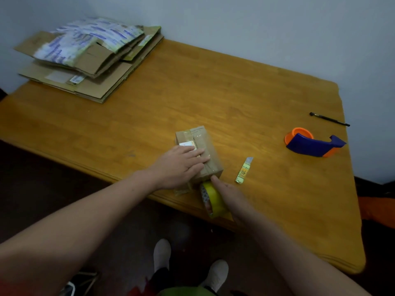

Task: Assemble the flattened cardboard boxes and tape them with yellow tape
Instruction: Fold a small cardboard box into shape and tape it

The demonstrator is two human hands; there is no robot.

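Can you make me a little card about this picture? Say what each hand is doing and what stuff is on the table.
left hand: lies flat on top of the small box
right hand: holds the yellow tape roll, forefinger touching the box's near end
small cutter: lies right of the box, apart from it
tape dispenser: blue and orange, far right, nobody touching it
pen: black, beyond the dispenser
flat boxes: stacked at the table's far left corner
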